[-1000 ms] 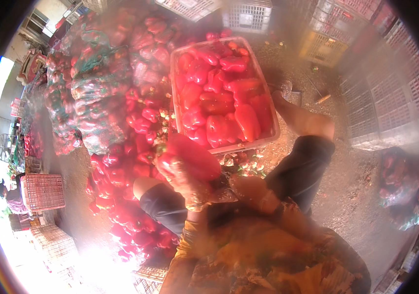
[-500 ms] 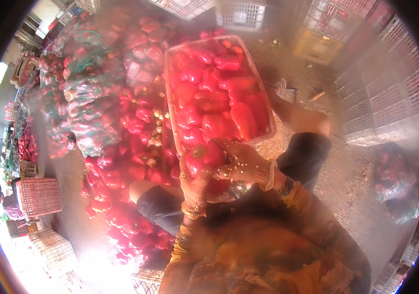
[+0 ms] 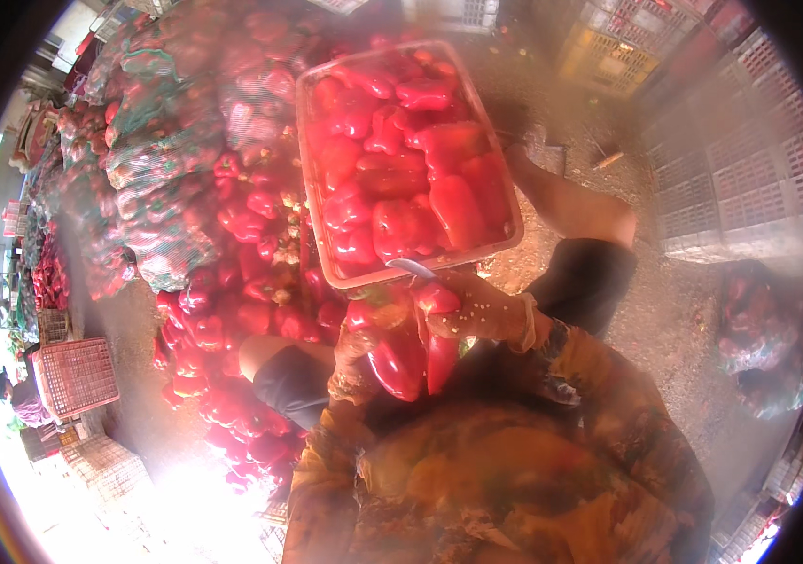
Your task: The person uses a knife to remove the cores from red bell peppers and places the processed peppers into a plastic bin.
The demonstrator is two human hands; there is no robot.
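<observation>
In front of my body, my left hand (image 3: 354,365), in a soiled work glove, is closed around a red bell pepper (image 3: 396,362). The pepper looks split, with a narrower strip on its right side parted from the larger piece. My right hand (image 3: 488,310), gloved and speckled with pale seeds, grips a small knife whose curved blade (image 3: 411,268) sticks out above the pepper; its handle is hidden in the fingers. These fingers also touch the pepper's right part. Just beyond both hands stands a clear-walled plastic crate (image 3: 350,280) heaped with red peppers (image 3: 401,183).
Loose red peppers (image 3: 204,329) cover the floor on my left, behind them full mesh sacks (image 3: 162,160). Stacked plastic crates (image 3: 740,179) line the right side, near another filled sack (image 3: 768,343). A reddish crate (image 3: 77,376) and a person (image 3: 25,399) are at the far left.
The knife blade has come into clear view above the pepper, and the pepper has parted into pieces. My right hand has shifted slightly to the right; the view has tilted a little.
</observation>
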